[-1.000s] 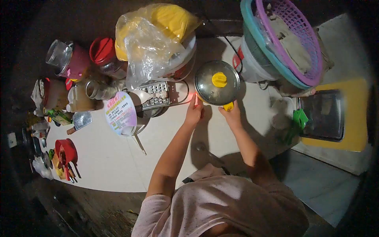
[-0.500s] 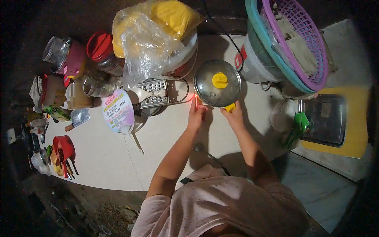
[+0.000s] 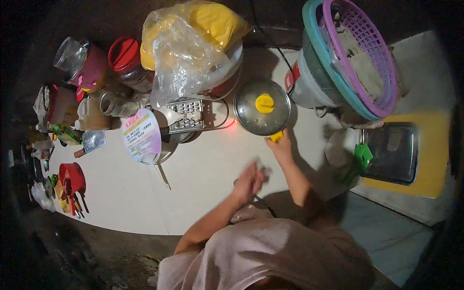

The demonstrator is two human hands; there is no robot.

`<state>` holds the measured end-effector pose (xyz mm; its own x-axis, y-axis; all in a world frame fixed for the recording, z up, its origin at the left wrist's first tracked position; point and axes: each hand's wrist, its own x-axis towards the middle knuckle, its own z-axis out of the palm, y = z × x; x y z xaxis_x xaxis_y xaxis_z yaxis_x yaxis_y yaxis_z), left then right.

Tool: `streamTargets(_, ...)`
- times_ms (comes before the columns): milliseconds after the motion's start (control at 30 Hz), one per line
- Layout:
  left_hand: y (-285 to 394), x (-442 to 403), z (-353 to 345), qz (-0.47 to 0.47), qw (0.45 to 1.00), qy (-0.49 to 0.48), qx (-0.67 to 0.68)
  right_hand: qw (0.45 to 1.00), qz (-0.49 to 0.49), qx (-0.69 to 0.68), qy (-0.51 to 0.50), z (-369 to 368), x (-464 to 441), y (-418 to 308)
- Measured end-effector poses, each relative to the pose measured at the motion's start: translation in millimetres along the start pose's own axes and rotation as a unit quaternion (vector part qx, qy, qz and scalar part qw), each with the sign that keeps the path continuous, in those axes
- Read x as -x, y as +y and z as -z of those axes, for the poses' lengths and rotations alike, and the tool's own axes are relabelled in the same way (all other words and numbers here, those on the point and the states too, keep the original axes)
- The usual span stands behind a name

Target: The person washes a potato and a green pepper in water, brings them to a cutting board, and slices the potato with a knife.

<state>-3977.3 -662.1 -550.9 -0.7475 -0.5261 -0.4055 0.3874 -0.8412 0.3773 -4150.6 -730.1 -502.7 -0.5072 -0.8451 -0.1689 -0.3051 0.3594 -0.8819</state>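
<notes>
A pot with a glass lid (image 3: 262, 107) and a yellow knob stands on the white table (image 3: 125, 198). My right hand (image 3: 280, 145) is closed round its yellow handle on the near side. My left hand (image 3: 250, 182) hangs over the table close to my body, away from the pot, and is smeared by motion; its fingers cannot be made out clearly. A red light glows on the table just left of the pot. Left of that light lies a metal grater (image 3: 189, 115) with a white spoon on it.
Around stand a bag of yellow stuff (image 3: 193, 43), a red-lidded jar (image 3: 126, 60), a round paper fan (image 3: 141, 136), a red container (image 3: 72, 178), stacked purple and teal baskets (image 3: 390, 82), a green item (image 3: 362, 156) and a dark tray (image 3: 394, 150) on a yellow board.
My left hand has left the side of the pot and come back toward my body. My right hand stays on the yellow handle, and the view has shifted slightly.
</notes>
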Motion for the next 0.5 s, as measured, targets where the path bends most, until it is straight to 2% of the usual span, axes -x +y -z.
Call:
streamTargets(33, -27, 28, 4, 0.054, 0.994, -0.049, -0.08, 1.0, -0.01, -0.021, -0.013, -6, -6, 35)
streamTargets(100, -25, 57, -9, 0.1, 0.966, -0.038, -0.234, 1.0, -0.016, -0.022, -0.016, -5, -5, 28)
streamTargets(167, 4, 70, -22, 0.205, 0.961, -0.012, -0.186, 0.999, -0.02, -0.023, -0.016, -5, -3, 27)
streamTargets(267, 24, 72, -37, 0.149, 0.979, 0.026, -0.135, 0.999, 0.032, -0.023, -0.007, -7, -8, 26)
streamTargets(333, 19, 74, -37, 0.12, 0.982, 0.031, -0.142, 0.997, -0.042, -0.06, -0.017, -6, 0, 10)
streamTargets(433, 5, 78, -39, 0.122, 0.983, 0.061, -0.123, 1.0, -0.023, 0.0, -0.01, -7, -3, 21)
streamTargets(500, 0, 80, -37, 0.12, 0.974, 0.035, -0.188, 0.999, -0.033, -0.001, -0.02, -6, -4, 26)
